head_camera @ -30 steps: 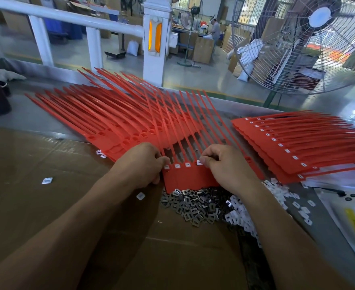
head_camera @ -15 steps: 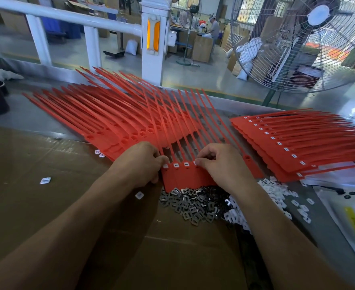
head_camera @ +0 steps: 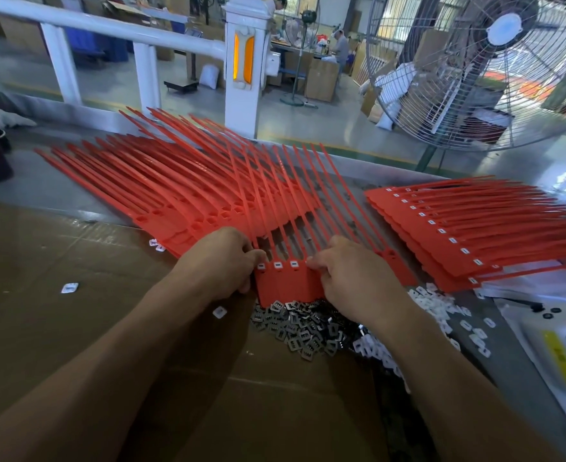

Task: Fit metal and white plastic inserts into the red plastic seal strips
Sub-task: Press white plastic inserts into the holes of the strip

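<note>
**Seating inserts along the sheet of red strips**

Little had moved since the earlier frame: both hands sat at the same sheet, the right one shifted slightly left along the row of sockets. I noted the left hand point(head_camera: 220, 261) with fingers curled, pinching the left edge of the sheet of red seal strips point(head_camera: 288, 285) at its socket row. The right hand point(head_camera: 351, 278) was curled too, fingertips pressed on the sheet's upper edge; whether it held an insert under them I could not tell. White inserts point(head_camera: 294, 263) showed in the sockets between the two hands.

The sheet lay on the cardboard point(head_camera: 75, 328), its near edge touching the pile of metal inserts point(head_camera: 301, 331); the pile of white inserts point(head_camera: 438, 305) lay just to the right. Unfilled strips point(head_camera: 175, 195) fanned out behind, and the finished stack point(head_camera: 458, 235) lay well to the right.

Judgement: to do this step well, keep the left pinch firm so the sheet stays flat, square each insert over its socket, then press straight down until flush before moving on.
</note>
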A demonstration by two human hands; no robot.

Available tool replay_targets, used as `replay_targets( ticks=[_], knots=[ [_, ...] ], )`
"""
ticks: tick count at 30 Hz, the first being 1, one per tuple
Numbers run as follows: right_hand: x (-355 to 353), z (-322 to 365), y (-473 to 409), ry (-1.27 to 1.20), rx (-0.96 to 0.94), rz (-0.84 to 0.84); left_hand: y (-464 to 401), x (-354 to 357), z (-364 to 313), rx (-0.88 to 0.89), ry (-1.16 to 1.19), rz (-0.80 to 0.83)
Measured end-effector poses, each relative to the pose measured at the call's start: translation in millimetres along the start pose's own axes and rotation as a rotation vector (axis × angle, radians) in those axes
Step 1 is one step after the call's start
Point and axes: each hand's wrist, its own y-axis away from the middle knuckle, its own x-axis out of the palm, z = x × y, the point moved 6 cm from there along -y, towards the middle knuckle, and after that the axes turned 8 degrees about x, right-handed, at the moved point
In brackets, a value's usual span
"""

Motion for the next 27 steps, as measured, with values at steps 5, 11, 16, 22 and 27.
replay_targets(
  ticks=[5, 11, 16, 22, 27],
  knots=[
    [-1, -2, -1, -0.004, -0.009, 0.023, 0, 1, 0, 0.006, -0.026, -0.014],
    [-3, -1, -1, 0.023, -0.052, 0.041, 1, 0, -1, 0.011, -0.033, -0.014],
    [-3, -14, 3, -0.077, -0.099, 0.100, 2, -2, -2, 0.011, -0.026, -0.006],
    [-18, -53, 8, -0.380, -0.010, -0.010, 3, -3, -3, 0.015, -0.018, -0.005],
    [-27, -82, 16, -0.442, 0.021, 0.068, 4, -3, -4, 0.015, -0.012, -0.003]
  ],
)
